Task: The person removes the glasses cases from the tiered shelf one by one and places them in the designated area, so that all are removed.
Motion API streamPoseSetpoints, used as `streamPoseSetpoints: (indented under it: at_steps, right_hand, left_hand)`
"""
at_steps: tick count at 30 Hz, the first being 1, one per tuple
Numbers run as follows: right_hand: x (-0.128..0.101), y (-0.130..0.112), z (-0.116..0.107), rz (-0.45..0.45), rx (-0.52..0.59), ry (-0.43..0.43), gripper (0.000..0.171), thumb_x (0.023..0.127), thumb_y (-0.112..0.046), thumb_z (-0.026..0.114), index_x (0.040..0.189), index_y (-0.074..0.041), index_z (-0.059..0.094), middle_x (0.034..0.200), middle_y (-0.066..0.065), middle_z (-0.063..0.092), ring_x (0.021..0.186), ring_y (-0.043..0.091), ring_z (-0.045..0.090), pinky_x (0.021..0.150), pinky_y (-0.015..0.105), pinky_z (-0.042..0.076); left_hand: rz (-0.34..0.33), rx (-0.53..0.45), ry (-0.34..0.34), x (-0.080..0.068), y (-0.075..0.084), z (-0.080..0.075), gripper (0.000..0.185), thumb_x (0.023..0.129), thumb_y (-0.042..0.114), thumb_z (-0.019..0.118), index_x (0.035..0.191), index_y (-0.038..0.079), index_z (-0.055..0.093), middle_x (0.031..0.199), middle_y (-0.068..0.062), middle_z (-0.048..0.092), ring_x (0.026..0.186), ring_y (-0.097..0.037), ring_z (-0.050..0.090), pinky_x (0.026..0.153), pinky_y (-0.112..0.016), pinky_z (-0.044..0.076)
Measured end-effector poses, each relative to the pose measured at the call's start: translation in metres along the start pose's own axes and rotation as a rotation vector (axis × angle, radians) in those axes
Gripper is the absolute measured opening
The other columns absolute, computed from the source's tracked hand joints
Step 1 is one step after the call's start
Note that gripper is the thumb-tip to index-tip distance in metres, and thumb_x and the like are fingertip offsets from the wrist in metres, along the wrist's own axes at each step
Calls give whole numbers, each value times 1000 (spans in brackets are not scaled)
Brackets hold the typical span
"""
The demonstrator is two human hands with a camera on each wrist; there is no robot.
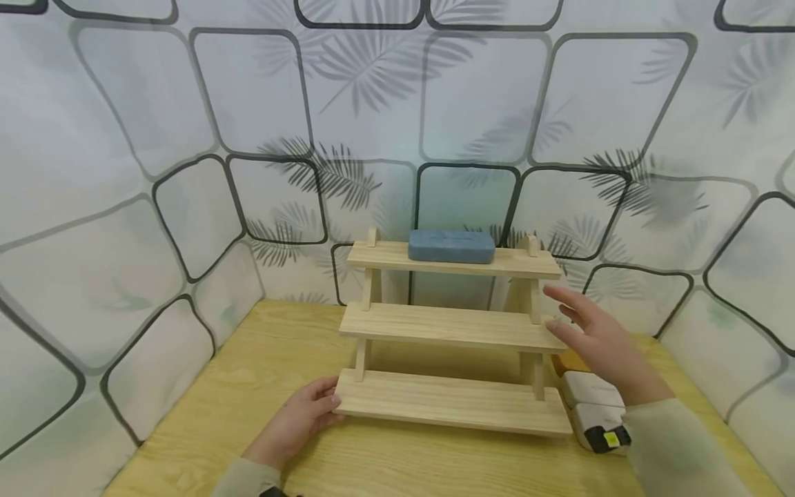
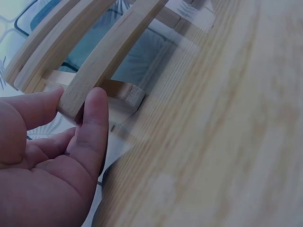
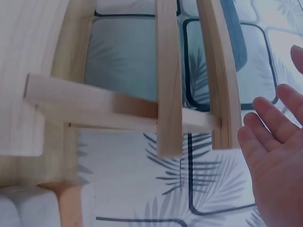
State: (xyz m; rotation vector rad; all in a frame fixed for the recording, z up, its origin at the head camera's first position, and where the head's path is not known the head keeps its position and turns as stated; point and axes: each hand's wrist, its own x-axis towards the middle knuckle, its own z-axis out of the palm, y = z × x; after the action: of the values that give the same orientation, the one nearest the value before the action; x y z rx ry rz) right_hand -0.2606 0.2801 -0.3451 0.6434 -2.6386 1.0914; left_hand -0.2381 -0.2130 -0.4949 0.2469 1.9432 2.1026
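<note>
A three-tier wooden display stand [image 1: 453, 326] stands on the table, its steps rising toward the back. A blue oblong case [image 1: 451, 247] lies on its top shelf. My left hand [image 1: 301, 417] pinches the left end of the lowest shelf [image 1: 450, 400]; the left wrist view has the thumb and a finger [image 2: 96, 113] on either side of the board [image 2: 97, 61]. Beside the stand's right side, my right hand [image 1: 596, 338] is held up with fingers extended, holding nothing. In the right wrist view its fingers [image 3: 272, 125] are near the upper shelf's end [image 3: 225, 127], apparently not gripping it.
Right of the stand, partly behind my right forearm, are white cases [image 1: 593, 390], one with a black and yellow patch, and an orange item [image 1: 568, 362]. A wood-grain table [image 1: 298, 338] lies underneath. Patterned cloth walls [image 1: 373, 124] enclose the back and both sides.
</note>
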Motion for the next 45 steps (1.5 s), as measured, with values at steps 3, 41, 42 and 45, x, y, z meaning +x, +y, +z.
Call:
streamPoseSetpoints:
  at_steps: [3, 41, 42, 45]
  right_hand:
    - [13, -7, 3, -18, -14, -1, 63, 104, -27, 61, 159, -15, 34, 160, 16, 32, 140, 49, 35, 106, 71, 33]
    - [122, -38, 14, 32, -40, -82, 79, 102, -36, 62, 163, -12, 19, 165, 15, 22, 145, 44, 30, 117, 58, 29]
    - [124, -39, 14, 45, -41, -87, 79, 102, -37, 61, 163, -13, 18, 166, 14, 21, 145, 44, 30, 117, 59, 29]
    - [130, -39, 13, 81, -45, -92, 80, 102, -40, 60, 164, -14, 16, 166, 14, 20, 144, 46, 31, 115, 61, 31]
  left_hand:
    - [-3, 3, 4, 0, 1, 0, 62, 105, 11, 55, 150, -19, 24, 139, -30, 48, 115, -27, 59, 95, -39, 56]
    - [-2, 8, -10, 0, 0, 0, 64, 104, 11, 56, 149, -20, 23, 140, -31, 47, 116, -27, 59, 95, -39, 56]
    - [0, 7, -12, 0, 0, 0, 64, 105, 11, 56, 149, -20, 23, 140, -30, 48, 116, -27, 59, 95, -39, 56]
    - [4, 3, -18, 0, 0, 0, 64, 105, 11, 56, 150, -20, 22, 140, -30, 48, 116, -26, 59, 95, -39, 56]
